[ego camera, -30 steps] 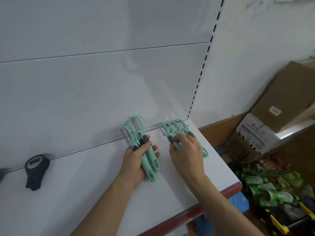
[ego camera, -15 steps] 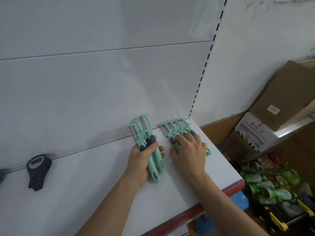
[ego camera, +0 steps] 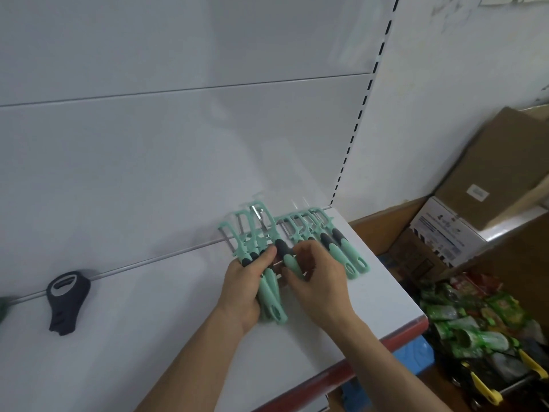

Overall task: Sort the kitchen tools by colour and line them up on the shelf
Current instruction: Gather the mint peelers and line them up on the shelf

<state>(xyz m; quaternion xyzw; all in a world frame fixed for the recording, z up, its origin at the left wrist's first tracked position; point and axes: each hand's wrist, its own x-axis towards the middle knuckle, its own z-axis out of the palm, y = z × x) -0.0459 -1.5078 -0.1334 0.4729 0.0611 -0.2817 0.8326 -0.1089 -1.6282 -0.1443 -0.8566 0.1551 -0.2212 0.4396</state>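
On the white shelf (ego camera: pixel 178 337), my left hand (ego camera: pixel 242 285) grips a bunch of mint-green peelers (ego camera: pixel 269 295) by their handles, heads pointing to the back wall. My right hand (ego camera: pixel 316 279) pinches the handle of one mint-green peeler (ego camera: pixel 286 257) from that bunch. To the right, several mint-green peelers (ego camera: pixel 341 248) lie side by side in a row against the rear rail. A black tool (ego camera: pixel 66 300) lies alone at the far left of the shelf.
A thin metal rail (ego camera: pixel 148 261) runs along the back of the shelf. The shelf's red front edge (ego camera: pixel 395 337) is at the right. Cardboard boxes (ego camera: pixel 475 209) and a trolley of green packets (ego camera: pixel 475 325) stand to the right.
My right hand left the row of laid peelers, moved left to the bunch and took hold of one peeler. The left hand keeps its grip on the bunch.
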